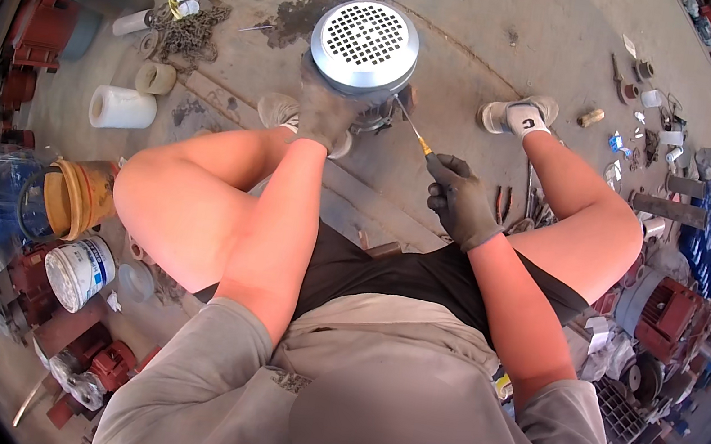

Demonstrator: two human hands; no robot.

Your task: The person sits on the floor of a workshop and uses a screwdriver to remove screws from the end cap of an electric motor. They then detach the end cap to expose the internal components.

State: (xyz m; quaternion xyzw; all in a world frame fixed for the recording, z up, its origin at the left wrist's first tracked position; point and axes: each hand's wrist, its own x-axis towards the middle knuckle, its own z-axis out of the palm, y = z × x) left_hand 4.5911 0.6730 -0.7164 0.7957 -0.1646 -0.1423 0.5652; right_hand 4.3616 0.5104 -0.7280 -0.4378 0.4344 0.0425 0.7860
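Note:
An electric motor stands on the floor between my feet, its silver fan cover [365,42] with a square-holed grille facing up. My left hand [326,109], in a dark glove, is closed against the near side of the motor below the cover; its fingertips are partly hidden. In my gloved right hand [464,203] is a screwdriver [422,143] with a yellow and dark handle, the fingers wrapped round it. Its thin shaft slants up and left, with the tip at the cover's lower right rim. Whether the tip touches a screw is too small to tell.
Left of me lie a white roll [122,108], a tape roll [156,79], a chain heap [189,35], a yellow bucket [75,199] and a white bucket [79,272]. Pliers [503,205] lie by my right leg. A red motor [672,318] and metal bars [668,209] are farther right.

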